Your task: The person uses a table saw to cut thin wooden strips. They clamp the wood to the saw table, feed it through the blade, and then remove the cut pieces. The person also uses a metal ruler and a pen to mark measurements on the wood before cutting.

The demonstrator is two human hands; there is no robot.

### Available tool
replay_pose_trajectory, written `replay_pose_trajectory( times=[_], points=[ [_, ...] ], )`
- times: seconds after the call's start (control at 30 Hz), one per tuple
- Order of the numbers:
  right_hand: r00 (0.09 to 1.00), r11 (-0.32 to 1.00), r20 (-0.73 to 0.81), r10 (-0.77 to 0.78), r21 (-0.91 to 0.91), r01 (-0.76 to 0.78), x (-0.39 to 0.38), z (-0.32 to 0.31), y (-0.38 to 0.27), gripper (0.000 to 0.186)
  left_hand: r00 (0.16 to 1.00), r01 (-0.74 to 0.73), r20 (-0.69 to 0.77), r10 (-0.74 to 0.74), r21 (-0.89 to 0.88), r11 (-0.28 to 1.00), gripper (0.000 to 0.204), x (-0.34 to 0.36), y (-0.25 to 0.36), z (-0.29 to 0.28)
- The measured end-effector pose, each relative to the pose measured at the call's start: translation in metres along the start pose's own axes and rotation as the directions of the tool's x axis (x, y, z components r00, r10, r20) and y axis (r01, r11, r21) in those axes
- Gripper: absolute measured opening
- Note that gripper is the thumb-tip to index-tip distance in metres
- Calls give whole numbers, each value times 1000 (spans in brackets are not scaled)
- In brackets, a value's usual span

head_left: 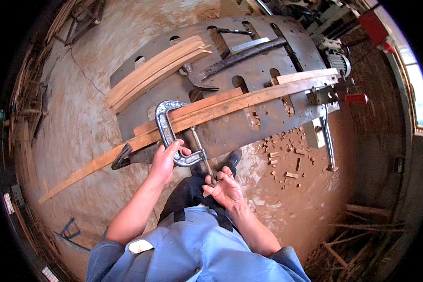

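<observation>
A grey metal C-clamp [162, 120] reaches around a long, light wooden strip [263, 98] and a shorter reddish strip [211, 101] beside it. My left hand [165, 160] is closed on the lower part of the clamp's frame. At the near end of the threaded screw [196, 137], the curled fingers of my right hand [225, 189] hold it. Whether the screw's tip presses on the wood I cannot tell. Both strips lie along the near side of a slotted metal table [221, 141], and the long one overhangs at the left.
A claw hammer [242, 60] and a stack of wooden boards [155, 70] lie farther back on the table. At its right end, a clamp with a red handle [356, 98] meets the long strip. Wood offcuts [291, 175] litter the floor. A motor [337, 62] stands beyond.
</observation>
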State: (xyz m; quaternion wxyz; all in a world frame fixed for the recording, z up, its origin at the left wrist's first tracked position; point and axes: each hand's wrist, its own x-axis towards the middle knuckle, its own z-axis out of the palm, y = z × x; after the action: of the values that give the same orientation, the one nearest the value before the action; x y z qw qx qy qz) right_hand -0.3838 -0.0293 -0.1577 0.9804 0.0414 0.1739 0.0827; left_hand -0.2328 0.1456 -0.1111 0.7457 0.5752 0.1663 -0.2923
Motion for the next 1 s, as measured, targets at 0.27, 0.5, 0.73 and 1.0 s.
replay_pose_trajectory(
  times=[0.27, 0.5, 0.73, 1.0],
  points=[
    [940, 827, -117, -321, -518, 218, 15, 0, 16, 23, 999, 15, 38, -12, -81, 997, 22, -2, 2, -4],
    [961, -818, 246, 129, -521, 243, -3, 76, 8, 43, 997, 9, 77, -6, -40, 999, 23, 4, 1, -8],
    [949, -128, -45, -312, -988, -89, 27, 68, -4, 42, 996, -78, 49, 81, -59, 995, 24, 6, -10, -6],
    [929, 344, -334, -163, -901, -263, 52, 89, -8, 38, 992, -71, 95, 86, -149, 986, 22, 1, -9, -5]
  ],
)
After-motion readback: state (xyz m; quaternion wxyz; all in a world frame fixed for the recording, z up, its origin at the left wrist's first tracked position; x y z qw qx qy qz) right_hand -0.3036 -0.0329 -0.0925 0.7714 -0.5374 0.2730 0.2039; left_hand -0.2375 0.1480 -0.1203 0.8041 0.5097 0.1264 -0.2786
